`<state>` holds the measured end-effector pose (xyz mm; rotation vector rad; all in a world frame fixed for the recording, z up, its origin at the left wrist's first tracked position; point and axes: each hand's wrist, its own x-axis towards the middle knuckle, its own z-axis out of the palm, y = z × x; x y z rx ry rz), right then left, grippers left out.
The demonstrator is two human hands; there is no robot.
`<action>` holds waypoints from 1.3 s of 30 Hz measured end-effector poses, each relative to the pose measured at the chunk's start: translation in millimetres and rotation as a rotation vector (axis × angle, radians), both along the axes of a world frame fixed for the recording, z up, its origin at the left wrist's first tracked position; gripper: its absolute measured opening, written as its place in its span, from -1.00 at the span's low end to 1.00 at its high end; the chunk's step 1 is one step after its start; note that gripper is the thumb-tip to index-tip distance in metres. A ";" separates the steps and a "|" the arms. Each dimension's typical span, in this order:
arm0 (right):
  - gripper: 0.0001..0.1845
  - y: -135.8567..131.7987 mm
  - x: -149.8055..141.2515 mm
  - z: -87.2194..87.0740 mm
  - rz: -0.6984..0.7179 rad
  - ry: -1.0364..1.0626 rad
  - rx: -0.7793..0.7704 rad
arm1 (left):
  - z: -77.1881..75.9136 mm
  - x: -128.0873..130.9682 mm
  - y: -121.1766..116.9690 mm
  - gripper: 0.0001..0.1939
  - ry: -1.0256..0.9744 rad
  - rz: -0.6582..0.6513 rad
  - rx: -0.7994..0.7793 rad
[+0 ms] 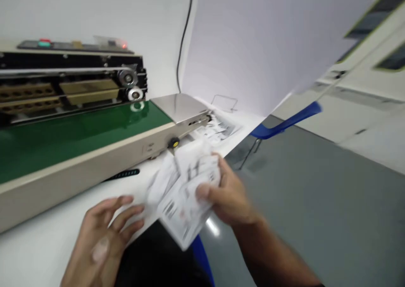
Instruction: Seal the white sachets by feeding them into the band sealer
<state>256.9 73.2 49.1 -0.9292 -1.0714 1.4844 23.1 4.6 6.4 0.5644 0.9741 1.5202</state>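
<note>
My right hand (pixel 226 194) grips a blurred bundle of white printed packets (pixel 182 194) above the table's edge. My left hand (pixel 104 240) is open with its fingers spread, holding nothing, and its fingertips are close to the lower left of the bundle. To the left stands a band sealing machine (pixel 72 109) with a green conveyor belt (pixel 72 145), and the bundle is in front of its beige casing. More printed packets (pixel 218 128) lie farther along the white table (pixel 41 245), past the machine's steel plate (pixel 180 107).
A black strap (pixel 123 175) lies by the machine's base. A black cable (pixel 183 38) runs up the white wall behind. A large white sheet (pixel 253 42) rises at the back. Beyond the table's edge are a blue chair (pixel 284 122) and a grey floor (pixel 316 202).
</note>
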 end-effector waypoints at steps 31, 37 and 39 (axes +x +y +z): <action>-0.55 -53.2 -96.5 -47.2 0.683 -0.422 0.480 | -13.8 -24.0 -84.0 -0.44 -0.010 -0.088 -0.251; 0.01 -58.9 -90.3 -47.4 0.763 -0.530 0.326 | -19.5 -25.3 -88.7 -0.50 -0.019 -0.040 -0.247; -0.16 -60.9 -89.4 -47.7 0.707 -0.503 0.188 | -19.1 -23.6 -90.3 -0.48 -0.031 -0.009 -0.226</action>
